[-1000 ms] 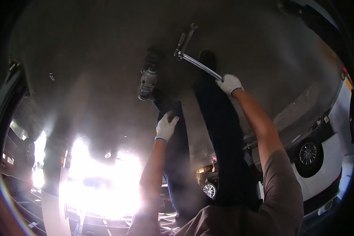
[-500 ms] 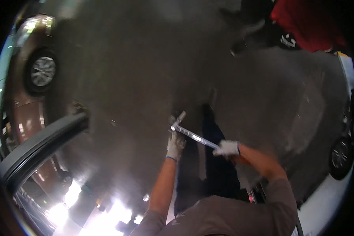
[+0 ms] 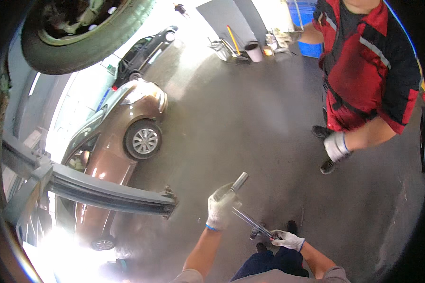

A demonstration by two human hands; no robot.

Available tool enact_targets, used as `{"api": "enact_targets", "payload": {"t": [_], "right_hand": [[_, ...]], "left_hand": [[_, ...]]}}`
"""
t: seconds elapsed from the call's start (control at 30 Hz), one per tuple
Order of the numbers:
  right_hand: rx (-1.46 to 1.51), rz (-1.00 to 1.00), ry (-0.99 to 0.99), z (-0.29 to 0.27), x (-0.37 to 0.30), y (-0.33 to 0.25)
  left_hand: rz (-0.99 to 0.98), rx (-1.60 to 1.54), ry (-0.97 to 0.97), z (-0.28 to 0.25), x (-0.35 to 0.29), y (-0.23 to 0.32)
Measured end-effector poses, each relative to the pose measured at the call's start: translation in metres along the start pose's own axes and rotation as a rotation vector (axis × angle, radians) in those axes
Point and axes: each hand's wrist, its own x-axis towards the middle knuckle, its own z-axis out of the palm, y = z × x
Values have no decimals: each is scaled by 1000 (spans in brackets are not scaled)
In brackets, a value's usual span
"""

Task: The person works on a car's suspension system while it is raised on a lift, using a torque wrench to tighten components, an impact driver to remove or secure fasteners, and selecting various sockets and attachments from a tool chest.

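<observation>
A long chrome ratchet wrench (image 3: 252, 223) slants across in front of my body, with a cylindrical silver socket (image 3: 241, 181) at its far end. My left hand (image 3: 221, 207), in a white knit glove, is closed round the head end, hiding the joint between wrench and socket. The socket's tip sticks out beyond the fingers. Near my legs, my gloved right hand (image 3: 289, 239) grips the lower end of the handle.
At the right a co-worker (image 3: 352, 80) in red and black stands close. A grey lift post (image 3: 113, 192) and a brown car (image 3: 115, 155) are at the left. A raised wheel (image 3: 87, 52) hangs upper left. A bucket (image 3: 253, 51) and blue barrel (image 3: 310, 23) stand far back.
The view has tilted up, bringing the raised wheel and more of the co-worker into sight. My left hand still holds the head end, now farther from my body; the right stays on the handle.
</observation>
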Motion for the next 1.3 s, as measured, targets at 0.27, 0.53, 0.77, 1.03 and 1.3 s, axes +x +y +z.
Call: {"api": "enact_targets", "payload": {"t": [0.27,0.53,0.77,1.03,1.3], "right_hand": [[-543,-3,135,31,48,-93],[-614,-478,260,73,109,-290],[-595,-500,334,88,174,-489],[-328,-794,306,75,209,-625],[-237,-718,282,77,196,-657]], "left_hand": [[291,-210,146,-64,13,135],[1049,-41,268,-94,67,295],[1557,577,674,-50,116,477],[2338,1025,686,-8,161,609],[2050,1177,1049,4,169,620]]}}
